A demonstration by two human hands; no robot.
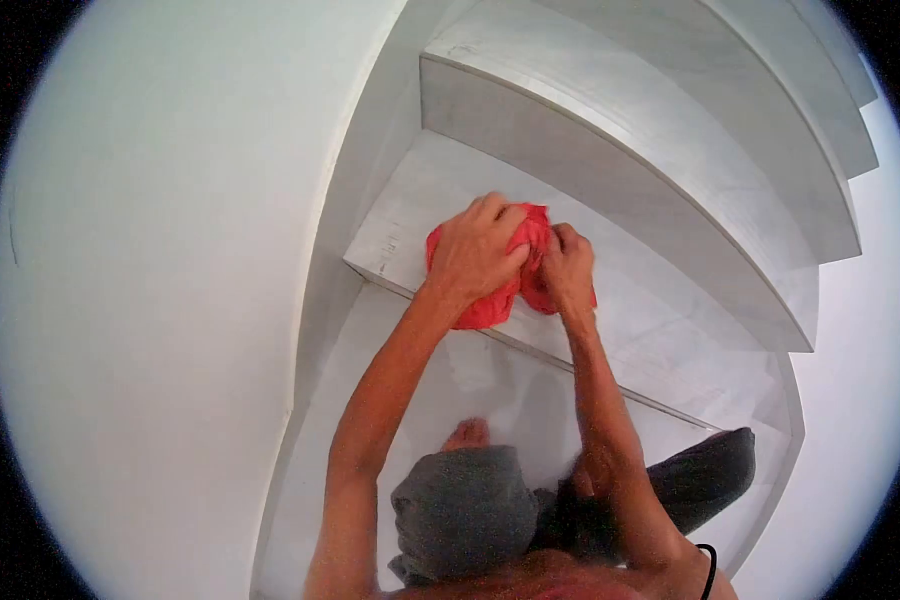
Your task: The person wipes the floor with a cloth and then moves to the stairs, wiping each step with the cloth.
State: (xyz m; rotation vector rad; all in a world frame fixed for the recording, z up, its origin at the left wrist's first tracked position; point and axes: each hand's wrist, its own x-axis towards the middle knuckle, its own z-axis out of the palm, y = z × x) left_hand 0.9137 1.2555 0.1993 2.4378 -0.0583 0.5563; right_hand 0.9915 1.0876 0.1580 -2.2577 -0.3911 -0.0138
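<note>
cloth: bunched on step (670,343), at its front edge; wider across than deep
cloth vs fingers: under left hand (475,245), against right hand (568,265); neither nearer, both touching
left fingers: curled over the larger part of cloth (485,308), gripping
right fingers: bent, grasping its right side, tips partly hidden

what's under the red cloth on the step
The cloth lies on the pale step, its lower edge hanging past the step's front edge. Whether anything else sits beneath is hidden.
</note>
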